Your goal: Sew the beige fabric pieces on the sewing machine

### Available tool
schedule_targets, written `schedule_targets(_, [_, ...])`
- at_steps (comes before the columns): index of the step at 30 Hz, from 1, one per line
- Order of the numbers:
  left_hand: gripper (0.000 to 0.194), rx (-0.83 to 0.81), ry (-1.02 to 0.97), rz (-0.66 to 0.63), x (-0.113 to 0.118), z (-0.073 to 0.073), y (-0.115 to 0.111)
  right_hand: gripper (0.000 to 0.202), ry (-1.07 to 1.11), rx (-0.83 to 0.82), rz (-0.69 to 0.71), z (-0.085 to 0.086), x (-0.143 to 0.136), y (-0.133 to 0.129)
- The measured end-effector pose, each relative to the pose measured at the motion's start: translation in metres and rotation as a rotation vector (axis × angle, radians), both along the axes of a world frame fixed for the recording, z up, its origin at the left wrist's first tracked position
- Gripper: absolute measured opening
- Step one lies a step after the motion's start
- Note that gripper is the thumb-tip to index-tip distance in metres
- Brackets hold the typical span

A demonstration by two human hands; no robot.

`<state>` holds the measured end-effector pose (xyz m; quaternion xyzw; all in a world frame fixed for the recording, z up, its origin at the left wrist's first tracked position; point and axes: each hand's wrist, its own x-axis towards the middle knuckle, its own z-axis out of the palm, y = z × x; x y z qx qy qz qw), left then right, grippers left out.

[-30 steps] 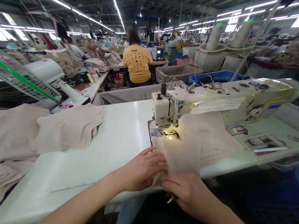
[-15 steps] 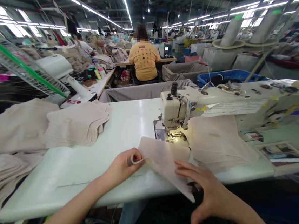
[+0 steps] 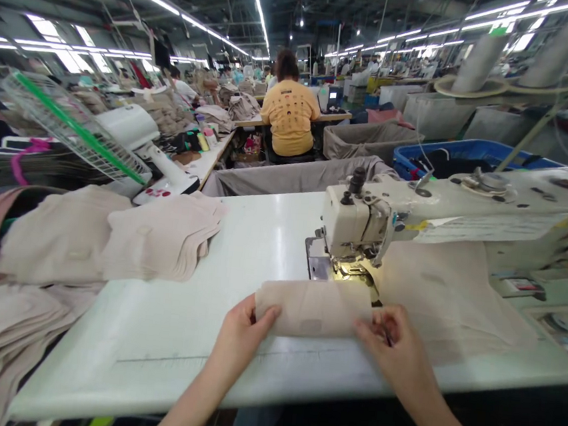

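Pinching a soft, matte beige cloth in the head view (it is folded over into a broad, smooth band), the left fingers are clamped on one end and the right fingers on the other. Just beyond them stands a glossy cream sewing machine, its metal plate lit yellow. Beneath them spreads a pale, shiny counter; well to their left lie wavy-edged cloth stacks near a white fan with a wire grille. Far ahead, a person in yellow sits under strip lights. The right hand partly hides a small dark object, too obscured to identify; the frame crops the machine's far end.
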<state>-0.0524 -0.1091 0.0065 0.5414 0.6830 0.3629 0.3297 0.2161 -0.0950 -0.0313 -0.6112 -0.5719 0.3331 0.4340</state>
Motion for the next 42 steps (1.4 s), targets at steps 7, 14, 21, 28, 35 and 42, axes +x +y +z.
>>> schedule_targets(7, [0.029, 0.002, 0.108, -0.028, -0.001, 0.002, -0.004, 0.025, -0.278, -0.075, 0.1, 0.003, 0.007, 0.007])
schedule_targets(14, [0.032, 0.028, -0.026, 0.063, 0.001, -0.003, -0.001, 0.028, -0.31, -0.049, 0.044, 0.0, 0.005, 0.004])
schedule_targets(21, [0.015, 0.021, 0.076, 0.075, 0.004, -0.004, -0.007, 0.027, -0.343, -0.05, 0.012, 0.007, 0.002, -0.002])
schedule_targets(28, [0.013, 0.123, 0.204, -0.027, 0.0, -0.005, -0.006, 0.028, -0.354, -0.062, 0.015, 0.009, 0.0, -0.004])
schedule_targets(35, [0.017, 0.166, 0.256, -0.067, 0.0, -0.006, -0.003, 0.03, -0.377, -0.102, 0.008, 0.01, 0.001, -0.004])
schedule_targets(42, [0.018, 0.13, 0.263, -0.064, 0.0, -0.006, 0.001, 0.031, -0.426, -0.122, 0.02, 0.006, 0.005, -0.004])
